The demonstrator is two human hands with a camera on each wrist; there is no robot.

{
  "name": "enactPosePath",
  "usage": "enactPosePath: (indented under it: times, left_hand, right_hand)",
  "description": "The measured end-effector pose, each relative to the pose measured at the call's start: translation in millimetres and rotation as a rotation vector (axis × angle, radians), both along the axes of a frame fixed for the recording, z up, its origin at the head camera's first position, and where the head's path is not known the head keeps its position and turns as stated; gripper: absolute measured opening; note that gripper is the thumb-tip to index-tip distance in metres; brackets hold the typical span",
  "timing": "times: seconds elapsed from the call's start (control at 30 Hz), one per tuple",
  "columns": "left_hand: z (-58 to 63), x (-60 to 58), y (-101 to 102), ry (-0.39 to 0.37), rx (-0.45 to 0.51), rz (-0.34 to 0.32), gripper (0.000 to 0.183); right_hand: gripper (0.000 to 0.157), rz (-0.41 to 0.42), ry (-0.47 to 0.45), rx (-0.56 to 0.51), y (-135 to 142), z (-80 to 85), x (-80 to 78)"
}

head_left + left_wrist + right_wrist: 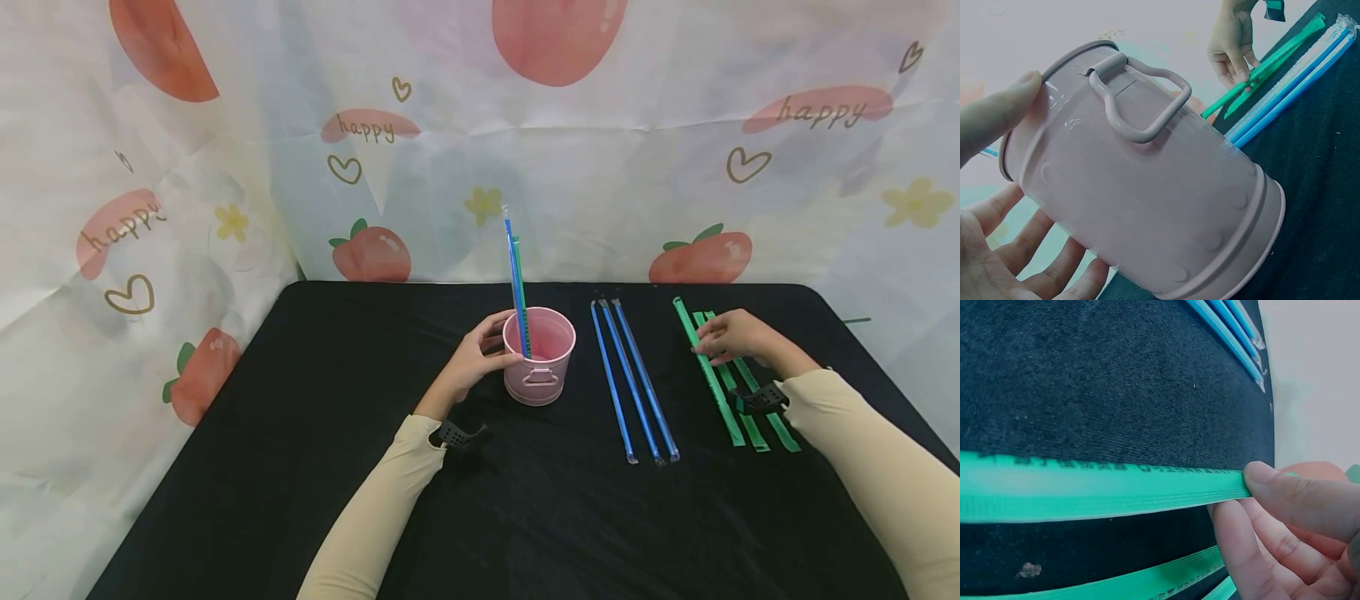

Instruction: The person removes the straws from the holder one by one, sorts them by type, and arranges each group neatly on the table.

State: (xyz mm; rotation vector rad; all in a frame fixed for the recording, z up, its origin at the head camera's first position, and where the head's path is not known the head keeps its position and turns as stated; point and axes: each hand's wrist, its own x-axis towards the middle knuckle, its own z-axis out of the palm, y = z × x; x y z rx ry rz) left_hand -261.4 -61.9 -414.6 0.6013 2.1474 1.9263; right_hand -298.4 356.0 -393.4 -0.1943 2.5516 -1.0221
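Observation:
My left hand (476, 354) holds a small pink metal bucket (542, 390) by its side, thumb at the rim and fingers around the wall in the left wrist view. A blue straw (513, 267) in a clear wrapper and a green-wrapped straw (525, 312) lean upright inside it. Over at the right, my right hand (733, 335) pinches another green-wrapped straw (1097, 490) near its far end, between thumb and fingers. That straw is the leftmost of three; the other two green-wrapped straws (752, 427) lie beneath and beside the hand.
Three blue straws (628, 375) in clear wrappers lie side by side between the bucket and the green ones. Everything stands on a black-covered table (315, 400), with a printed curtain (600, 192) behind its far edge and along the left.

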Motion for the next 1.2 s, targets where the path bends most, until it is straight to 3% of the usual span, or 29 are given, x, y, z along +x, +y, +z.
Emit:
enactPosePath:
  times: [1.2]
  left_hand:
    - [-2.1, -1.7, -1, 0.016, 0.010, -0.009, 0.063]
  right_hand:
    - [0.035, -0.010, 0.014, 0.050, 3, -10.4, 1.8]
